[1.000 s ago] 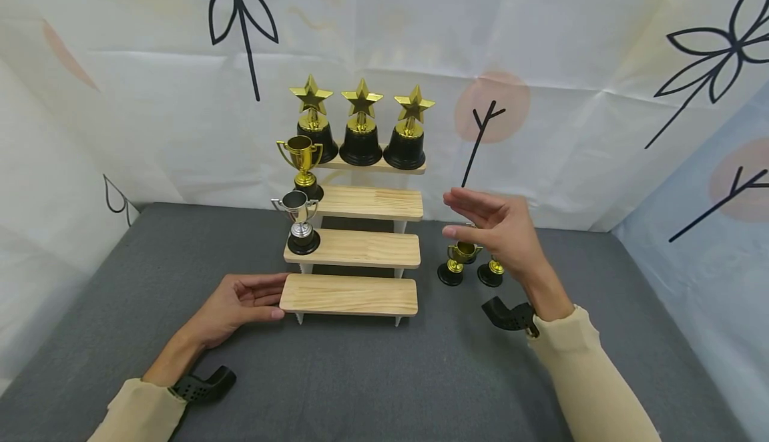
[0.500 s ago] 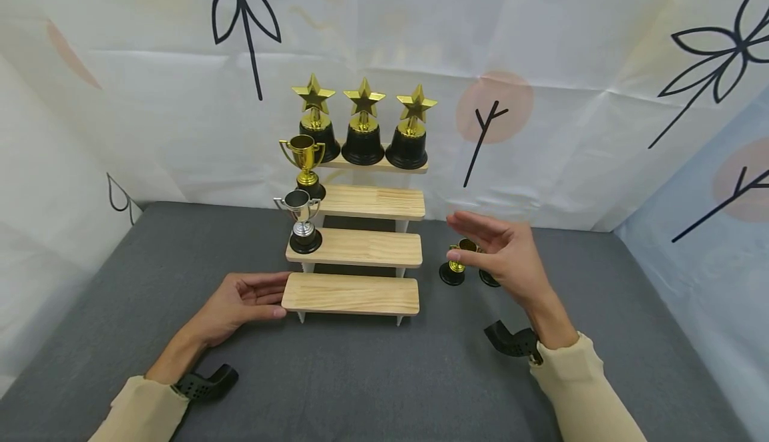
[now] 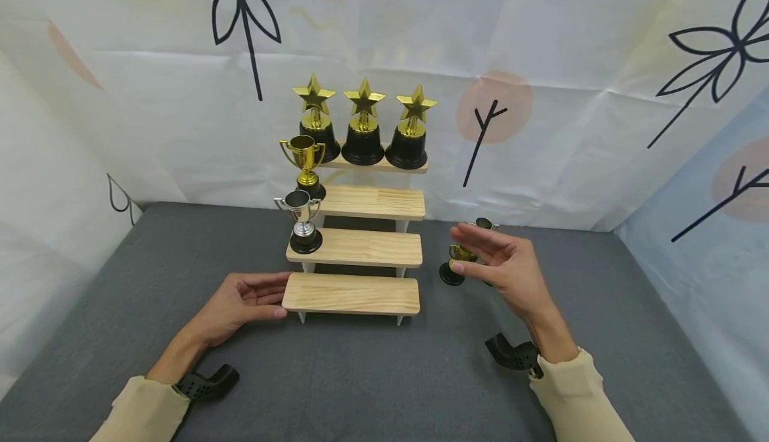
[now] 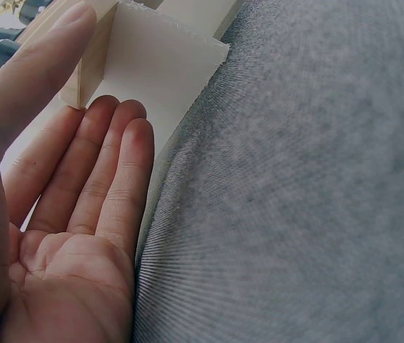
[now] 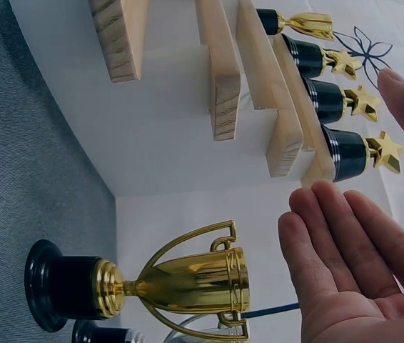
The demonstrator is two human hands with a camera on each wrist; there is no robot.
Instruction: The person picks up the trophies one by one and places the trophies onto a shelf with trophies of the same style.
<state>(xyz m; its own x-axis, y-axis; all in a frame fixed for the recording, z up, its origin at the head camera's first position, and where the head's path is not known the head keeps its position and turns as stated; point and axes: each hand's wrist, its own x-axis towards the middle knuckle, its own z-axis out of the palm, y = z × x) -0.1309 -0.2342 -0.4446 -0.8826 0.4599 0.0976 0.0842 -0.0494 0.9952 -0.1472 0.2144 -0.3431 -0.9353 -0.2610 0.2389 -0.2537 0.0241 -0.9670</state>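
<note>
A stepped wooden display rack (image 3: 353, 294) stands on the table. My left hand (image 3: 237, 310) is at the left end of its lowest shelf, fingers extended; in the left wrist view, fingertips (image 4: 136, 136) lie by the board's end. My right hand (image 3: 507, 268) hovers with straight fingers, thumb apart, beside a small gold cup trophy (image 3: 453, 274) and holds nothing. That gold cup trophy (image 5: 195, 282) appears whole and upright on the table in the right wrist view. Behind it is a silver cup trophy (image 3: 482, 223), partly covered by the right hand.
Three gold star trophies (image 3: 363, 128) line the top shelf. A gold cup trophy (image 3: 305, 161) stands at the left of the second shelf, and a silver cup trophy (image 3: 303, 222) at the left of the third. A patterned white cloth (image 3: 571, 155) hangs behind.
My right hand has come lower and closer to the front, beside the small trophies, covering the rightmost one. My left hand stays at the lowest shelf's end.
</note>
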